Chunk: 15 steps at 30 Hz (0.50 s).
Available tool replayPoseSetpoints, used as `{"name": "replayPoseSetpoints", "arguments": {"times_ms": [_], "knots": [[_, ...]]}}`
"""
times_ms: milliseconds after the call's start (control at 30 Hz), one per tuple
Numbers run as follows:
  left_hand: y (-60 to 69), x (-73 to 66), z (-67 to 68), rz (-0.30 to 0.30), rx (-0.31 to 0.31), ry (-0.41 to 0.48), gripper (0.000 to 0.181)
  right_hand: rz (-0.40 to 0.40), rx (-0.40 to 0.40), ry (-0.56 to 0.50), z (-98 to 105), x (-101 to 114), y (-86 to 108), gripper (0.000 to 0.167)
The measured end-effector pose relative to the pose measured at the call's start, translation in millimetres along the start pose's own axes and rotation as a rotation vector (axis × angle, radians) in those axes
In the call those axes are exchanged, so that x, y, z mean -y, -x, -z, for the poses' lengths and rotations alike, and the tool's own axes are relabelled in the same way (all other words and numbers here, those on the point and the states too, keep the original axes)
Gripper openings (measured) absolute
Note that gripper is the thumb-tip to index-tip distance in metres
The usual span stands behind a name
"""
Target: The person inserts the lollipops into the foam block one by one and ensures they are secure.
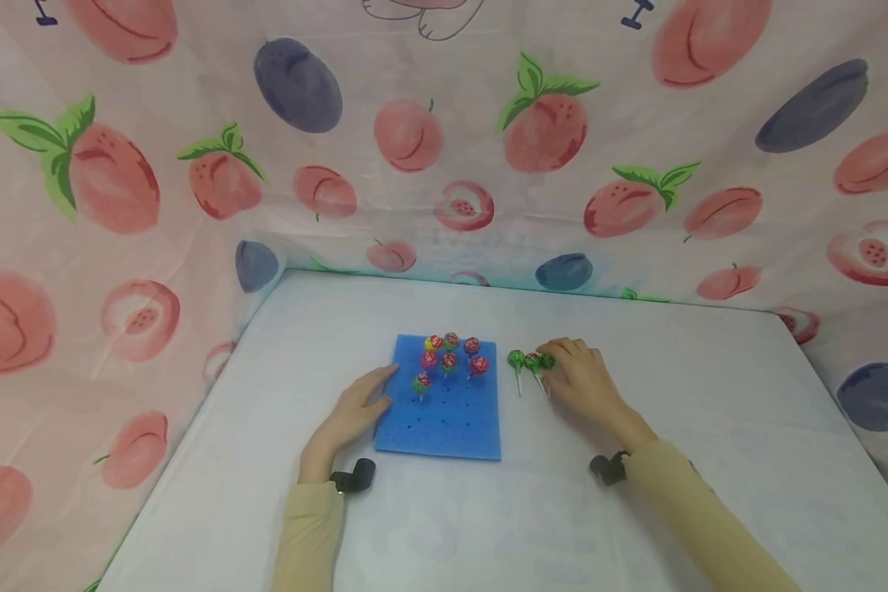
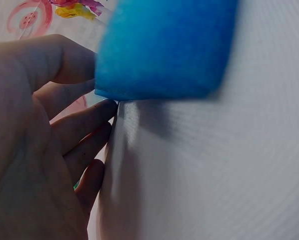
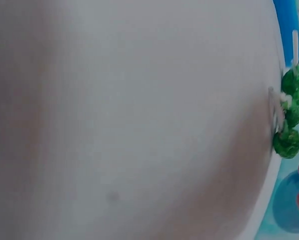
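A blue foam board (image 1: 444, 440) with rows of small holes lies on the table. Several wrapped lollipops (image 1: 449, 362) stand upright in its farther part. My left hand (image 1: 351, 411) rests against the board's left edge, its fingers extended; the left wrist view has the fingers (image 2: 84, 125) beside a corner of the board. Right of the board, green lollipops (image 1: 516, 358) lie together on the table. Over the rightmost of these is my right hand (image 1: 580, 382), its fingertips near the candy. The right wrist view catches only fingertips, next to the green lollipops (image 3: 287, 143), with no grip visible.
A white cloth covers the table (image 1: 444, 526). Fruit-printed curtains (image 1: 414, 222) rise behind it and at both sides. Each wrist carries a black camera mount, the left one (image 1: 355, 477) near the board's front corner.
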<state>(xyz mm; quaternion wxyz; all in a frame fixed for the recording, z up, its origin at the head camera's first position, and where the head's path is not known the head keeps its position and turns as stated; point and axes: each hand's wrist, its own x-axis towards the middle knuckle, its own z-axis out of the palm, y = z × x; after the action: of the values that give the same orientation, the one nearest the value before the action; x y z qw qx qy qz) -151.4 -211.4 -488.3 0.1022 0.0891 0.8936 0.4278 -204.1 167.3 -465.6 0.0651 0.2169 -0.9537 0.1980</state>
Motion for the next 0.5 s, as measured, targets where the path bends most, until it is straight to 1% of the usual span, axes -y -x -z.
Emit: {"name": "replayPoseSetpoints", "arguments": {"times_ms": [133, 233, 400, 500], "knots": [[0.0, 0.6, 0.1, 0.003, -0.002, 0.006, 0.054, -0.071, 0.014, -0.049, -4.4, -5.1, -5.6, 0.037], [-0.3, 1.6, -0.4, 0.000, 0.000, 0.006, 0.054, -0.107, 0.016, -0.084, -6.8, -6.4, -8.2, 0.038], [-1.2, 2.7, -0.5, -0.012, 0.000, -0.001, 0.054, -0.152, 0.028, -0.114, -9.5, -6.5, -10.1, 0.035], [-1.0, 1.5, 0.6, -0.014, -0.002, 0.001, 0.054, -0.164, 0.028, -0.120, -10.6, -6.6, -11.4, 0.033]]}}
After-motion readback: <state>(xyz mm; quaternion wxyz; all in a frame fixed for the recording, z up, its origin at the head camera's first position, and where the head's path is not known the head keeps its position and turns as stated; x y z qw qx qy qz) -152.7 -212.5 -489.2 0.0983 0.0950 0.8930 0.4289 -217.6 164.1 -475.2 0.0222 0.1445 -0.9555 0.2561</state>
